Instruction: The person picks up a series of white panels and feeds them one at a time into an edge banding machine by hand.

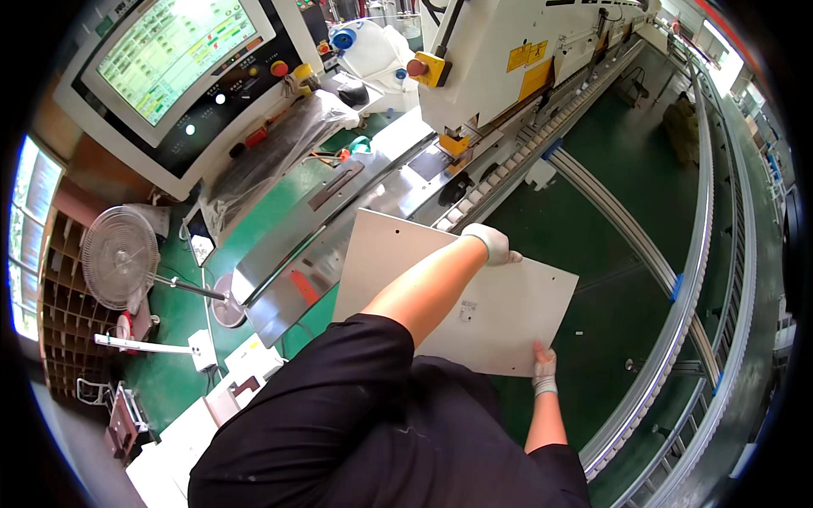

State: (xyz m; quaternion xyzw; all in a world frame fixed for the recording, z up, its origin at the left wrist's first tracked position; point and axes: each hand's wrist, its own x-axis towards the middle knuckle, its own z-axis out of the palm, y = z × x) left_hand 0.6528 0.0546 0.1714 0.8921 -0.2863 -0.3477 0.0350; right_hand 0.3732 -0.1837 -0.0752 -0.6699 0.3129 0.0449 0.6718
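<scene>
A flat off-white rectangular panel (505, 309) with small holes near its corners and a small printed label is held tilted in front of my body. Reaching across its face, my left hand (491, 245), in a white glove, is closed on the far edge. My right hand (544, 370), in a white glove that leaves its fingertips bare, grips the near right corner area with the fingers on the panel. The fingers behind the panel are hidden. The panel's far left corner overlaps the machine's roller conveyor (474, 199) in view; whether they touch I cannot tell.
A large white machine (491, 76) with a yellow-and-red stop button (423, 69) stands ahead. To the left are a control screen (178, 55) and a standing fan (121, 256). A curved metal rail (690, 305) runs along the right above the green floor (584, 245).
</scene>
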